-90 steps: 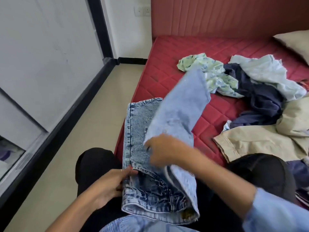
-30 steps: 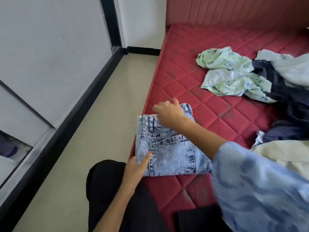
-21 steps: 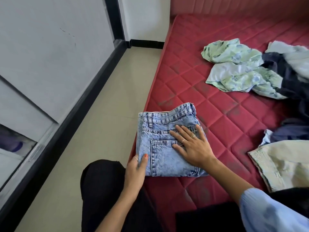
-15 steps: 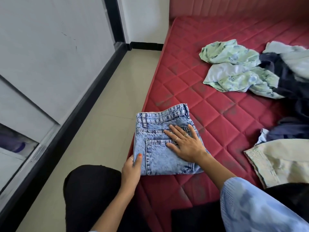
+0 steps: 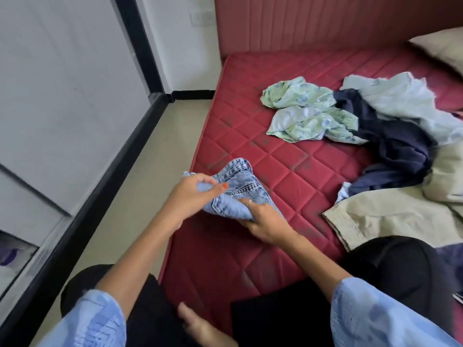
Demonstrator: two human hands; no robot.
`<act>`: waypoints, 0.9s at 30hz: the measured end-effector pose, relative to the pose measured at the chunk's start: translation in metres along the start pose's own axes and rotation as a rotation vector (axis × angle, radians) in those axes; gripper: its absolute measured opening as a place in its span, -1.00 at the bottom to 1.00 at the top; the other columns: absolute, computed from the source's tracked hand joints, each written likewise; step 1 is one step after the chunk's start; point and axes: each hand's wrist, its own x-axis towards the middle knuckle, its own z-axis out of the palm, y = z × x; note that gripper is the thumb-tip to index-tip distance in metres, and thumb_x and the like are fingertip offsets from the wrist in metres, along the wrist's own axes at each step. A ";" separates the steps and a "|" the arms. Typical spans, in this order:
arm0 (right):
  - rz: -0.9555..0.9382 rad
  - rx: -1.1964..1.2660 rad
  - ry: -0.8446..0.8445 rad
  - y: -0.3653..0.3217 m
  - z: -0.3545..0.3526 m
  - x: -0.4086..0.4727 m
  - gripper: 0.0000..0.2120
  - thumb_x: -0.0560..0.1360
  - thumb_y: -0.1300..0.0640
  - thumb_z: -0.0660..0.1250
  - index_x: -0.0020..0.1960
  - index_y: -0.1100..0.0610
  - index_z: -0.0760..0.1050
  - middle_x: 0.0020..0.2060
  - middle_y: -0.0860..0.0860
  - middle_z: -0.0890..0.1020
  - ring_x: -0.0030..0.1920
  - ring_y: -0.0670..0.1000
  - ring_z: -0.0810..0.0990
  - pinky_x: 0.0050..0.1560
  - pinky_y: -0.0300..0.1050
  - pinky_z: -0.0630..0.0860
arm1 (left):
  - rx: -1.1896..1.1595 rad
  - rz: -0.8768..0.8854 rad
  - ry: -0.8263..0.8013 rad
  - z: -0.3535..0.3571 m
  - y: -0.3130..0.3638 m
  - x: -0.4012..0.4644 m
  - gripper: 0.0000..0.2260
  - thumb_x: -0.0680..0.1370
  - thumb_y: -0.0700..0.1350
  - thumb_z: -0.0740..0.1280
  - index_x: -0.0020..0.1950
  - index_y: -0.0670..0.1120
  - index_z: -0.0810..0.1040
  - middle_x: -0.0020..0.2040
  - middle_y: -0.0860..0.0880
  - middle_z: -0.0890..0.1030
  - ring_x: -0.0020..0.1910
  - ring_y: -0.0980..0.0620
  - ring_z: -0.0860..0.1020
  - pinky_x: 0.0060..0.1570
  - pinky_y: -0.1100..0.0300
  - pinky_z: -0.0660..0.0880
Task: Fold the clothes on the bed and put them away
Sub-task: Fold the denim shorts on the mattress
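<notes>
The folded light-blue acid-wash jeans (image 5: pixel 234 186) are lifted off the red quilted mattress (image 5: pixel 283 171) near its left edge. My left hand (image 5: pixel 193 196) grips their left side from above. My right hand (image 5: pixel 265 221) holds their lower right side from beneath. Unfolded clothes lie in a heap at the right: a green floral garment (image 5: pixel 308 116), a navy garment (image 5: pixel 400 149), a pale blue garment (image 5: pixel 411 103) and beige trousers (image 5: pixel 390 214).
A beige tiled floor strip (image 5: pixel 140 196) runs between the bed and a white wall with a black skirting (image 5: pixel 82 221). A padded red headboard (image 5: pixel 325 21) stands at the back. A pillow (image 5: pixel 443 48) lies far right. My black-clad knees (image 5: pixel 390 271) rest on the mattress.
The jeans lay flat and folded under my right palm half a second ago. Now both hands have picked them up off the mattress, and the view has tilted up.
</notes>
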 end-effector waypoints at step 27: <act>0.678 -1.013 0.306 -0.050 -0.339 -0.369 -0.55 0.38 0.07 0.19 0.27 0.01 0.45 -0.15 0.25 0.62 -0.13 0.29 0.60 -0.16 0.02 0.39 | 0.208 1.364 -0.289 0.238 0.292 -0.138 -0.54 0.48 0.22 0.34 0.33 0.09 0.50 0.07 -0.18 0.61 0.07 -0.26 0.55 -0.08 -0.07 0.46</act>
